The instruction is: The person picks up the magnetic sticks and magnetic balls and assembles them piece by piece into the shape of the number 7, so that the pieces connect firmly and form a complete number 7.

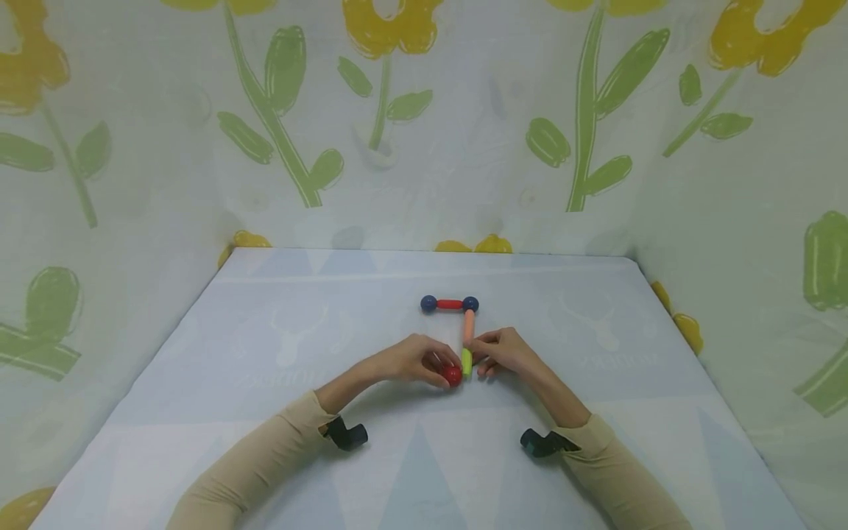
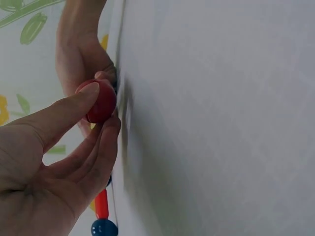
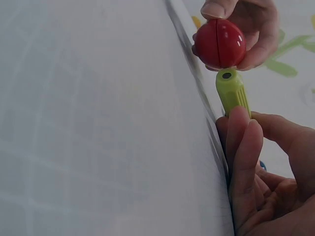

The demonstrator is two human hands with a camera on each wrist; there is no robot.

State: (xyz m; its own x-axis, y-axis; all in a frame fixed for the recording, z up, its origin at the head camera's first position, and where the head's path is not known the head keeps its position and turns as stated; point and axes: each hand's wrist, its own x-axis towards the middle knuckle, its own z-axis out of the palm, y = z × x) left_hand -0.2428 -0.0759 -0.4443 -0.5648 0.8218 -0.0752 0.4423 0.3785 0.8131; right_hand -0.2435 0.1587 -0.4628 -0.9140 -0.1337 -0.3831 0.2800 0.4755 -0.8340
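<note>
Between thumb and fingers, my left hand (image 1: 424,359) pinches a shiny red ball (image 1: 453,376), which has a seam in the right wrist view. My right hand (image 1: 509,350) grips a yellow-green magnetic-looking rod (image 1: 467,362) whose dark round end (image 3: 227,75) points toward the ball. Ball and rod are very close; whether they touch, I cannot tell. Beyond the rod, in line with it, lies a peach rod (image 1: 469,327), its near end by my right fingertips. That rod leads to a dark blue ball (image 1: 470,304). From there a red rod (image 1: 450,304) runs left to another blue ball (image 1: 428,303).
A pale patterned cloth covers the table (image 1: 291,456). Around it hang white curtains (image 1: 457,132) printed with yellow flowers and green leaves. Dark wrist cameras sit near both cuffs, the left camera (image 1: 347,434) and the right camera (image 1: 546,443), close above the tabletop.
</note>
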